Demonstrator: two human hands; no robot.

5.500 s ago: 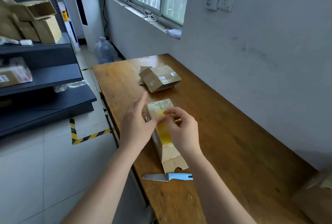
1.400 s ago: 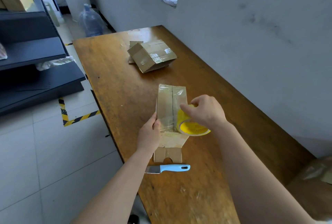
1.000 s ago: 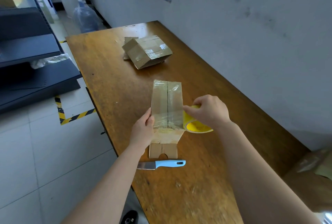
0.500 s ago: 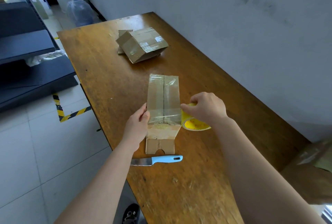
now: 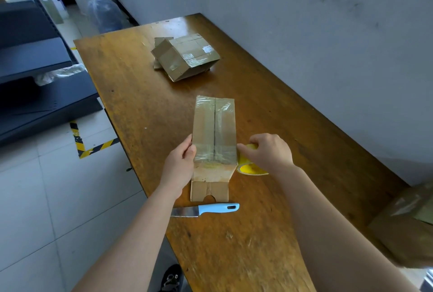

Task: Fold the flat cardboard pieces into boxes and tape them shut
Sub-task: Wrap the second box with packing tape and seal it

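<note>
Your left hand [image 5: 181,165] grips the cardboard box [image 5: 213,125] at its nine o'clock edge while your right hand [image 5: 269,152] clutches the yellow tape roll [image 5: 251,170] at three o'clock.

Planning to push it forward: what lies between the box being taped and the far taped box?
Head view: only bare table between the box being taped and the far taped box.
</note>
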